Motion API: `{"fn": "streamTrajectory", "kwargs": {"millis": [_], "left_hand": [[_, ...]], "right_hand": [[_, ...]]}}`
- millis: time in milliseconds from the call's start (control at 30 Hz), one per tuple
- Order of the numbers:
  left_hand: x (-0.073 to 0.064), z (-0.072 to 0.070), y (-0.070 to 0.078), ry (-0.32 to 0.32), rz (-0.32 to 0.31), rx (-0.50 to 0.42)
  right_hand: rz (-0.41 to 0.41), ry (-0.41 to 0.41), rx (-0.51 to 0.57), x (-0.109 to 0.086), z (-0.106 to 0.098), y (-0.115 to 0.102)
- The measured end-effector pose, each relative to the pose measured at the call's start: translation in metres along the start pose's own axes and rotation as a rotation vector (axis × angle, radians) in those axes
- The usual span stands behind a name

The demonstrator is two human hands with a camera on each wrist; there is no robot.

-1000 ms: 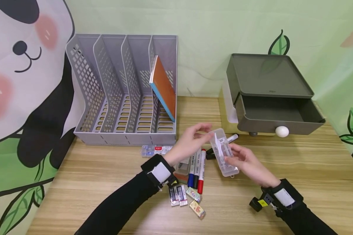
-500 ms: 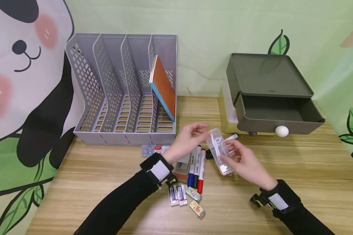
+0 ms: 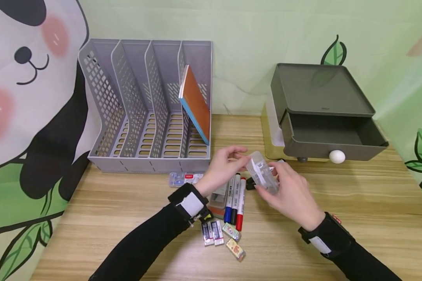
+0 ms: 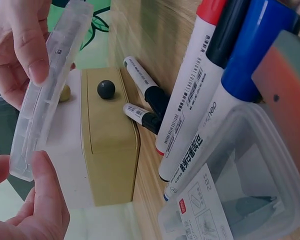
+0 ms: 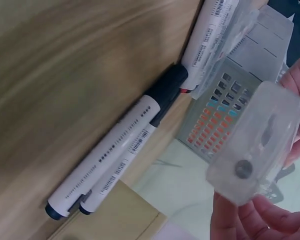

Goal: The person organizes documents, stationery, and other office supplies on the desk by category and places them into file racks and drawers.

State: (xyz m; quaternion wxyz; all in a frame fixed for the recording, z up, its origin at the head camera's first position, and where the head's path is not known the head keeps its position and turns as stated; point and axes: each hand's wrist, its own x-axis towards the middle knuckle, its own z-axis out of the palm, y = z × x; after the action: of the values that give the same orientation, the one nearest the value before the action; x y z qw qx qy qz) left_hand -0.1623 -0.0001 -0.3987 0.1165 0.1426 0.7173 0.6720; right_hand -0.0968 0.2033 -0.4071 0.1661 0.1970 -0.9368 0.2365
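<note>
A clear plastic case (image 3: 261, 171) with white pieces inside is held tilted above the table. My left hand (image 3: 226, 166) pinches its upper end between thumb and finger. Lower down on the other side, my right hand (image 3: 292, 191) grips the case, its thumb on the near face. From the left wrist view, the case (image 4: 50, 95) appears edge-on between both hands. The right wrist view shows one rounded end of the case (image 5: 255, 145). Under and behind it lie two black-capped markers (image 5: 115, 140).
Red, black and blue markers (image 3: 240, 210) lie beside a clear lidded box (image 4: 240, 170). Several small erasers (image 3: 235, 249) lie nearer. A grey file rack (image 3: 149, 166) with an orange notebook (image 3: 197, 107) stands behind left. At back right, a grey drawer (image 3: 320, 150) is pulled out.
The case has shifted slightly left and tipped further. My right hand has moved up and left with it, its wrist turning over. My left hand has barely moved.
</note>
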Motion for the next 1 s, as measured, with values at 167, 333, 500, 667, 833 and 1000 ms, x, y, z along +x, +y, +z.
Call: {"fn": "streamTrajectory", "kwargs": {"millis": [167,333,500,667,833,1000], "left_hand": [[0.0,0.001,-0.002,-0.019,-0.014,-0.025],[0.001,0.0,-0.002,-0.045,-0.014,-0.035],[0.001,0.0,0.001,-0.03,-0.001,-0.052],[0.006,0.004,0.004,-0.014,0.003,-0.09],[0.012,0.011,0.007,-0.034,0.04,-0.037],[0.018,0.019,0.01,-0.065,0.138,0.041]], "right_hand": [[0.006,-0.04,-0.032,0.003,-0.006,-0.002],[0.023,-0.082,0.012,0.005,-0.016,-0.005],[0.041,-0.103,0.099,0.006,-0.033,-0.01],[0.034,-0.067,0.096,0.009,-0.055,-0.016],[0.046,-0.025,0.07,0.015,-0.081,-0.018],[0.079,0.018,0.018,0.027,-0.108,-0.017]]}}
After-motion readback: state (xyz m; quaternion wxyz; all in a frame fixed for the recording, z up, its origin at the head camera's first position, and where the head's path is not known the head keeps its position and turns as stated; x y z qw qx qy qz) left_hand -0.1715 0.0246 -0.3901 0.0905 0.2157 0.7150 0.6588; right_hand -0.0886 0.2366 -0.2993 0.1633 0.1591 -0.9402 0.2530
